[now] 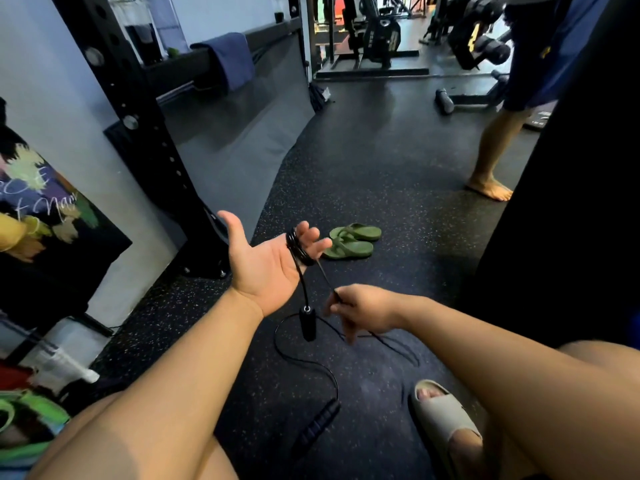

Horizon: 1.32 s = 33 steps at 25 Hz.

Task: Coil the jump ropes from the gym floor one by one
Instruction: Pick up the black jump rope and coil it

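The rope is wound around the straight, spread fingers of the left hand, palm up, at frame centre. The right hand, just lower right, pinches the free strand, which runs up-left to the coil. The rest trails on the speckled floor toward a handle at lower centre.

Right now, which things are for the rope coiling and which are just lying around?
For the job: jump rope, hanging handle, floor handle, left hand, right hand.
Just lying about: green flip-flops, blue towel, dumbbell.
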Each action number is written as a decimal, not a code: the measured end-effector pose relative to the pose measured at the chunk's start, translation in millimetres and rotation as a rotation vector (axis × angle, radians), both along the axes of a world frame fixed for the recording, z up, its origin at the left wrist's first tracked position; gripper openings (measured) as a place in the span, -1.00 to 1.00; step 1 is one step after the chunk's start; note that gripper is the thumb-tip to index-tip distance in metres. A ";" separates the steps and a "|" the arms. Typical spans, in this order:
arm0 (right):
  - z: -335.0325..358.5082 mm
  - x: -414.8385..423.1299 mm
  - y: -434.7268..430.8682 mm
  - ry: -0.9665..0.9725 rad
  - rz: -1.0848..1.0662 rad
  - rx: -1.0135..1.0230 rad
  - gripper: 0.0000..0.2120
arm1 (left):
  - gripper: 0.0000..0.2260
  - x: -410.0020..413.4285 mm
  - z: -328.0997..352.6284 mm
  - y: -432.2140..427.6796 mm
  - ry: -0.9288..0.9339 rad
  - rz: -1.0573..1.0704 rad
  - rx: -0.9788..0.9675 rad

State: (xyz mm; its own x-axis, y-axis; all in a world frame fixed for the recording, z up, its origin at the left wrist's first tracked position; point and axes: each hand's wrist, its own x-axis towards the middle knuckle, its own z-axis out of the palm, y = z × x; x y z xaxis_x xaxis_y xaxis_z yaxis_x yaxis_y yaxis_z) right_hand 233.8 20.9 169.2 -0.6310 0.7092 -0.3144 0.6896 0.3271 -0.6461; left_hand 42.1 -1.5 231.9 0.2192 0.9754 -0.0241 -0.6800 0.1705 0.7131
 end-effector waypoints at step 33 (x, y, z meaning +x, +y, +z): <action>-26.7 13.4 11.6 0.139 -0.194 -0.074 -0.49 | 0.06 5.5 -3.7 -3.9 0.076 -0.068 -0.019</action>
